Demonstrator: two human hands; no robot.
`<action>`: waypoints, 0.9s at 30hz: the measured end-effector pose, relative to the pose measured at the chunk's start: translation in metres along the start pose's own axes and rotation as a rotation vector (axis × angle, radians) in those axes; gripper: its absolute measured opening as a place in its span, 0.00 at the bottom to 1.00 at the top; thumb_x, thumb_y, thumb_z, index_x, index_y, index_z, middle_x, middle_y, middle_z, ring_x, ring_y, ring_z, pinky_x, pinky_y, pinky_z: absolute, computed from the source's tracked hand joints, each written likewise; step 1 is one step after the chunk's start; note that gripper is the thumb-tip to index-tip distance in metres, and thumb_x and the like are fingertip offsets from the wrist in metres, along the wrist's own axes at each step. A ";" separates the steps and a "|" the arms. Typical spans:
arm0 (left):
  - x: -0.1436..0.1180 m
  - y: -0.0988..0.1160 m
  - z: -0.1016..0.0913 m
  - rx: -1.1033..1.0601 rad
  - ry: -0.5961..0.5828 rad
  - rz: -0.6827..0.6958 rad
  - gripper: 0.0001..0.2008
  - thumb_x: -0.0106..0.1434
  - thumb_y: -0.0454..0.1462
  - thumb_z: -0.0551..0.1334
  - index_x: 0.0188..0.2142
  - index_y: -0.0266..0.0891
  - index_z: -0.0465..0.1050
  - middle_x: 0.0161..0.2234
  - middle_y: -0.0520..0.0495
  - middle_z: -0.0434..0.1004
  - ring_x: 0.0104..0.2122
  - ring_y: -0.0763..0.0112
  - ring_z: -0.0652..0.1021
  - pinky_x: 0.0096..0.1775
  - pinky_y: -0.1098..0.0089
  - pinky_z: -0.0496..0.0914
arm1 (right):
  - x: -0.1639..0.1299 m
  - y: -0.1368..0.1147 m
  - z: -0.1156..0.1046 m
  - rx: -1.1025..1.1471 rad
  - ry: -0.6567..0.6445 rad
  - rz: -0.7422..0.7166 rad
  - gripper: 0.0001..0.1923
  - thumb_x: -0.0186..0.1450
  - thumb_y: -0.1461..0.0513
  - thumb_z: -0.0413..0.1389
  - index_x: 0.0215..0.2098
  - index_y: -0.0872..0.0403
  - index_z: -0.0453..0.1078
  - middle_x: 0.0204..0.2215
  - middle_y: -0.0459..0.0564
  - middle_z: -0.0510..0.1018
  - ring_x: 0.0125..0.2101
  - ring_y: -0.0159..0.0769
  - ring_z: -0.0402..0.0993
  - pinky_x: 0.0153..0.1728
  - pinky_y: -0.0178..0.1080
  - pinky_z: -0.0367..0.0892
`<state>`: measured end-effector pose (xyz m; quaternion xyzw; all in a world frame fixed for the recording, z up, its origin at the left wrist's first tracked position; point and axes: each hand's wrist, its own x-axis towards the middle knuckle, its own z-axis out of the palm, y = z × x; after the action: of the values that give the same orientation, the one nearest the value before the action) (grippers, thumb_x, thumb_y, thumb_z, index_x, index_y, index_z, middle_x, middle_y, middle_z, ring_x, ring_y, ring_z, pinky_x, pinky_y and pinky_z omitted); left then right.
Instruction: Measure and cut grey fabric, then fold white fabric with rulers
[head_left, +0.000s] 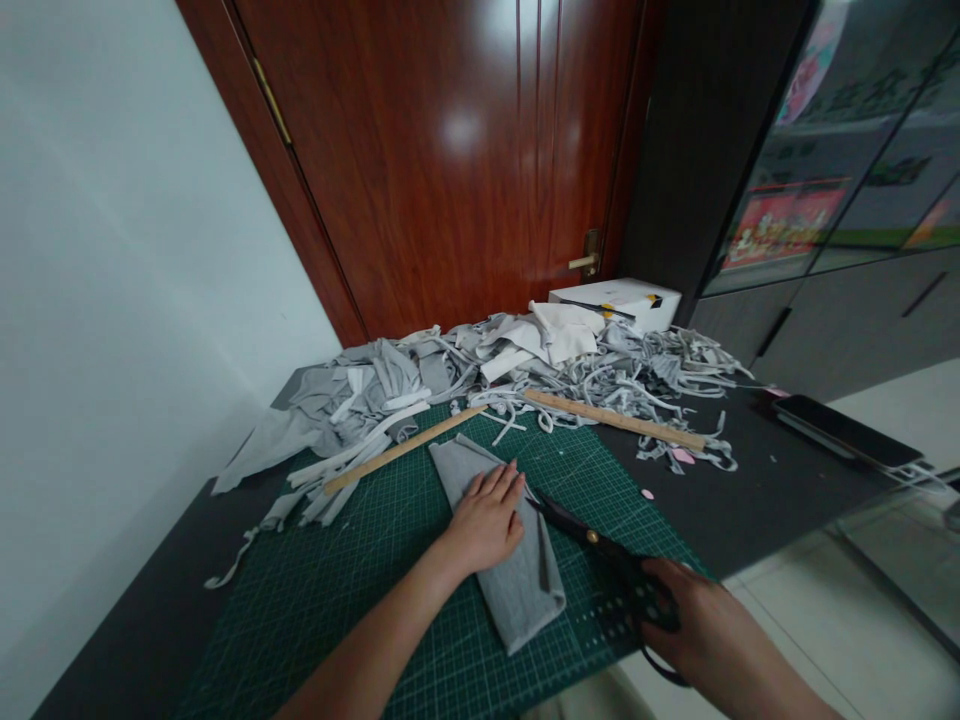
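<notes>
Your right hand [694, 625] grips the handles of the black scissors [600, 550], blades parted at the edge of the folded grey cloth [499, 540] on the green cutting mat [337, 590]. Your left hand [487, 522] lies flat on that cloth, fingers loose and spread, grasping nothing. Those fingertips sit just beside the blades, so a slip could nick them; the folds could also shift and skew the cut. Count one pair of scissors, two wooden rulers [405, 450] [615, 420], one scrap heap [540, 370].
</notes>
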<state>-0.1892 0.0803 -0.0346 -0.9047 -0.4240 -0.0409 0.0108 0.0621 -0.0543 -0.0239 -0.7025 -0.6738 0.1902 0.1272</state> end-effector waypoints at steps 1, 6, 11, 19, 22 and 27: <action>0.000 0.000 -0.001 -0.001 -0.002 -0.026 0.30 0.63 0.41 0.53 0.64 0.41 0.52 0.67 0.43 0.44 0.65 0.56 0.49 0.61 0.53 0.49 | 0.001 -0.001 0.001 0.005 0.000 0.001 0.14 0.53 0.64 0.53 0.38 0.52 0.70 0.41 0.53 0.79 0.40 0.44 0.77 0.37 0.38 0.68; 0.000 -0.003 -0.009 -0.045 -0.018 -0.069 0.29 0.62 0.42 0.56 0.62 0.46 0.56 0.66 0.42 0.49 0.64 0.51 0.52 0.59 0.47 0.51 | 0.004 -0.011 0.001 0.011 0.001 0.008 0.14 0.54 0.65 0.53 0.39 0.53 0.70 0.40 0.54 0.80 0.39 0.44 0.77 0.38 0.39 0.67; 0.006 -0.011 -0.006 -0.084 0.053 -0.058 0.35 0.60 0.43 0.57 0.63 0.31 0.50 0.62 0.33 0.57 0.62 0.54 0.57 0.60 0.53 0.52 | 0.009 -0.020 0.002 -0.032 0.010 0.021 0.15 0.54 0.65 0.53 0.41 0.54 0.70 0.40 0.53 0.80 0.39 0.44 0.77 0.38 0.38 0.67; 0.003 -0.008 -0.005 -0.065 0.128 -0.027 0.26 0.59 0.41 0.59 0.55 0.34 0.60 0.64 0.34 0.50 0.61 0.55 0.58 0.60 0.56 0.52 | 0.010 -0.023 0.003 -0.021 0.009 0.025 0.16 0.54 0.66 0.53 0.42 0.55 0.70 0.40 0.54 0.80 0.40 0.45 0.77 0.39 0.39 0.67; 0.002 -0.006 -0.008 -0.031 0.169 -0.031 0.25 0.59 0.42 0.60 0.54 0.36 0.62 0.62 0.35 0.54 0.60 0.51 0.58 0.59 0.52 0.53 | 0.010 -0.021 0.004 -0.016 0.028 0.025 0.15 0.54 0.66 0.54 0.41 0.54 0.70 0.39 0.53 0.80 0.39 0.45 0.77 0.38 0.39 0.67; 0.003 -0.006 -0.011 -0.043 0.121 -0.044 0.29 0.60 0.44 0.58 0.59 0.35 0.59 0.57 0.36 0.60 0.57 0.51 0.60 0.58 0.51 0.54 | 0.010 -0.019 0.007 -0.001 0.053 0.019 0.16 0.54 0.65 0.54 0.41 0.54 0.70 0.39 0.53 0.80 0.39 0.45 0.77 0.38 0.39 0.66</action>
<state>-0.1923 0.0858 -0.0235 -0.8910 -0.4414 -0.1049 0.0158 0.0424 -0.0435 -0.0231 -0.7137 -0.6636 0.1726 0.1428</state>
